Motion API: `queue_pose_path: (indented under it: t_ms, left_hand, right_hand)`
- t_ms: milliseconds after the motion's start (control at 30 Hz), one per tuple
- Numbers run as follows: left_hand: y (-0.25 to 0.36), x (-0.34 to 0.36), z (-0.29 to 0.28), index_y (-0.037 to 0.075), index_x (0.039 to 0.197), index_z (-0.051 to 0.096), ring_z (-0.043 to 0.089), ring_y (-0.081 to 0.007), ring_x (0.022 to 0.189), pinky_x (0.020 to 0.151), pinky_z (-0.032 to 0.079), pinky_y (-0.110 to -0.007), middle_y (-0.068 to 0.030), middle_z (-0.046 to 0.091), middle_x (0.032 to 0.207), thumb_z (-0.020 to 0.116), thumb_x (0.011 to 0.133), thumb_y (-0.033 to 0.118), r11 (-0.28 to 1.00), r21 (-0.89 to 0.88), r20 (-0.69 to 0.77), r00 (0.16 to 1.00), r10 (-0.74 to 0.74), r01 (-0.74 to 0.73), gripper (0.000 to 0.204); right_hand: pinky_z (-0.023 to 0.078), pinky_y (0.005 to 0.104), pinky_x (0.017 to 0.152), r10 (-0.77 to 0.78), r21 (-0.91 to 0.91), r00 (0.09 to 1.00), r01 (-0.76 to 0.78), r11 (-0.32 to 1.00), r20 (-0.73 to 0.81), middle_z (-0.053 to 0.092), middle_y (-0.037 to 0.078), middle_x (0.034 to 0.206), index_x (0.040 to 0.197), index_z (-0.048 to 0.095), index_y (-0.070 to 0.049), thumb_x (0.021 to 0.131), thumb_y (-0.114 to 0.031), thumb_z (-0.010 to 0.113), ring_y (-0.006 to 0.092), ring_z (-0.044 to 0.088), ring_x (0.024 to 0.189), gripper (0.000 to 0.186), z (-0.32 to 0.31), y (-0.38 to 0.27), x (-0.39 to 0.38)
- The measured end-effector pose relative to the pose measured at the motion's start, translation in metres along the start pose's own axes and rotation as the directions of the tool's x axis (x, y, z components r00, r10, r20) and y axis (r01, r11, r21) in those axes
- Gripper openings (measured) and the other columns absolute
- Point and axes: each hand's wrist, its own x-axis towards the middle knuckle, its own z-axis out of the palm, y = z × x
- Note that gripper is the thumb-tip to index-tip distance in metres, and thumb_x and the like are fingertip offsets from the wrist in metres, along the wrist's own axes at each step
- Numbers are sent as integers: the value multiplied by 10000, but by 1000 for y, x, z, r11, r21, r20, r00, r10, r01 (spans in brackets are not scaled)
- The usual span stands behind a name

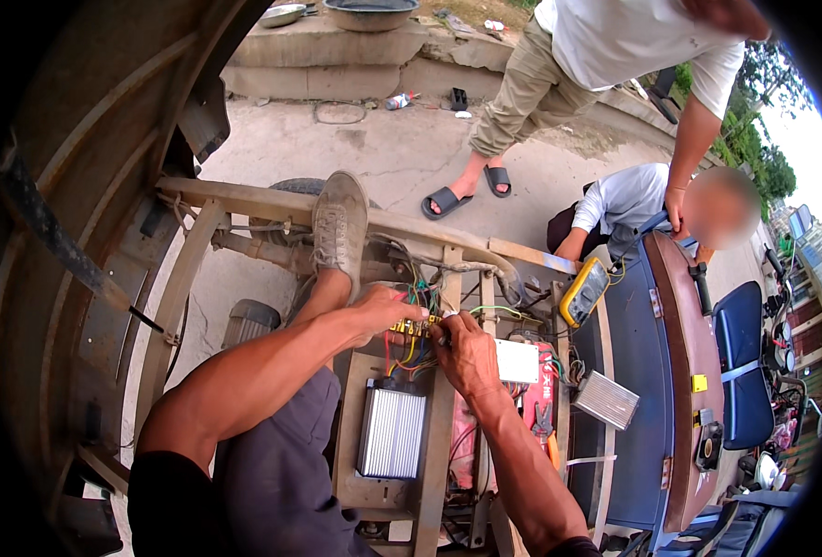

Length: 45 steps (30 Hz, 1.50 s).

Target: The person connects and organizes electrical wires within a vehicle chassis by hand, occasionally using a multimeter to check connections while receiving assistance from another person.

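My left hand [380, 313] is closed in a pinch over a row of yellow terminals [409, 328] on the vehicle's metal frame. A small red bit shows by its fingertips. Across from it my right hand [469, 353] is curled shut at the right end of the same row; what it grips is hidden behind the fingers. Red, yellow and blue wires [409, 355] run from the terminals down to a finned silver controller box [392, 432]. More thin wires [417, 283] bunch up just beyond my fingers.
My shoe [339, 223] rests on the frame rail [420, 229]. Right of my hands lie a white box [517, 361], pliers [546, 432], a yellow meter [585, 292] and another finned box [606, 400]. One person stands opposite in sandals [446, 201]; another crouches by the blue seat base [629, 371].
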Motion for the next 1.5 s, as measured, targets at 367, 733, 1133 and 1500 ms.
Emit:
queue_pose_path:
  t_ms: [367,733,1133,1500]
  left_hand:
    - [7,-5,2,48,973,702,642,-125,810,644,572,-322,-37,688,930,715,893,289,999,-27,-52,998,-45,43,254]
    - [2,1,-1,9,979,689,664,-129,765,591,585,-278,-49,692,910,713,918,269,999,-44,-34,999,-30,28,268]
    - [4,-2,1,18,935,672,619,-100,666,528,547,-270,-26,664,832,710,921,267,998,-61,-21,1000,-13,11,253]
    - [-5,8,-3,38,942,670,618,-99,675,541,552,-273,-21,659,824,702,926,250,999,-52,-14,1000,3,-4,215]
  right_hand:
    - [505,524,659,8,13,1000,-8,1000,15,607,164,888,912,611,-42,903,-155,664,425,638,755,126,-4,-5,1]
    - [487,415,731,85,219,993,-65,973,-82,600,179,896,998,656,-4,1011,-253,574,353,602,773,262,-89,-26,4]
    - [521,440,688,60,249,998,-56,967,-7,680,201,888,1001,661,-26,927,-111,663,395,660,781,113,-62,-15,-4]
    - [523,484,690,95,170,986,-118,978,139,685,237,906,1021,625,-20,926,-118,636,436,663,807,137,-65,-15,0]
